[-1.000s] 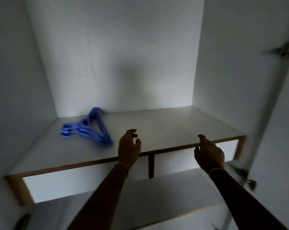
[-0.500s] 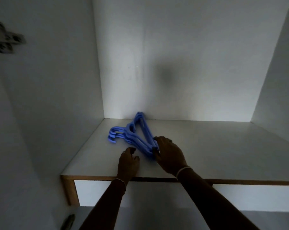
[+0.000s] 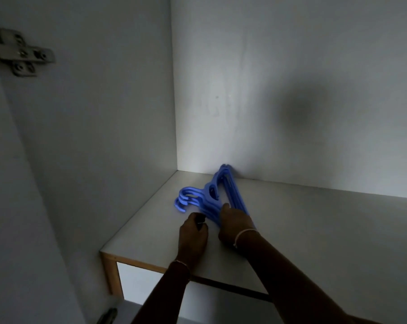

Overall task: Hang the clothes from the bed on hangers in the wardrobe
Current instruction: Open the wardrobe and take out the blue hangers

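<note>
A stack of blue plastic hangers (image 3: 210, 195) lies flat on the white wardrobe shelf (image 3: 314, 225), in its back left corner, hooks pointing left. My right hand (image 3: 236, 226) grips the near end of the stack, fingers curled over the hangers. My left hand (image 3: 194, 232) is just left of it, fingers curled at the hangers' lower edge; whether it holds one is hidden. No clothes and no bed are in view.
The wardrobe's left side wall (image 3: 104, 136) and back wall (image 3: 291, 90) close in the corner. A metal door hinge (image 3: 20, 54) sits on the left wall, high up. The shelf has a wooden front edge (image 3: 137, 263), with a lower compartment beneath.
My view has swung left and closer to the hangers. My right hand has closed over the stack's near end, and my left hand has moved up beside it.
</note>
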`<state>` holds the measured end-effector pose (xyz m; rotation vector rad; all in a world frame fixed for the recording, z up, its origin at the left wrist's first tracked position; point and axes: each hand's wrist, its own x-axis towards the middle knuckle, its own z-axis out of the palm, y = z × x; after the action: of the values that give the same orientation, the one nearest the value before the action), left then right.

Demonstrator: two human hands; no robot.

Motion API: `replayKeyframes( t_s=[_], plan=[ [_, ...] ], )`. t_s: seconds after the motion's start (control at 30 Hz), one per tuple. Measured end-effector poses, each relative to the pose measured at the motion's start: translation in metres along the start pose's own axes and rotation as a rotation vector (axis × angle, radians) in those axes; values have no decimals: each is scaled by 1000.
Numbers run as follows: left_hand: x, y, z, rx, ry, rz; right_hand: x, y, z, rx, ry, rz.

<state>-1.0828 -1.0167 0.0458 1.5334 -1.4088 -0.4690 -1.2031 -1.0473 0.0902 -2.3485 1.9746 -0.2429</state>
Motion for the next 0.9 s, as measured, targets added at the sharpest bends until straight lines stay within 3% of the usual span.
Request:
replayKeyframes(
  t_s=[0.27, 0.43, 0.6, 0.8, 0.9],
  plan=[
    [-3, 9, -4, -68, 6, -58, 8, -2, -2, 60, -26, 2],
    [-17, 20, -15, -399, -54, -270, -2, 3, -18, 118, -116, -87],
    [-59, 36, -27, -821, -247, -407, -49, 2, -23, 311, -45, -149],
    [-100, 37, -40, -991, -352, -334, -145, -22, -23, 478, 101, -185],
    [-120, 41, -53, -1044, -322, -360, -195, -42, -15, 458, 190, -193]
  ],
)
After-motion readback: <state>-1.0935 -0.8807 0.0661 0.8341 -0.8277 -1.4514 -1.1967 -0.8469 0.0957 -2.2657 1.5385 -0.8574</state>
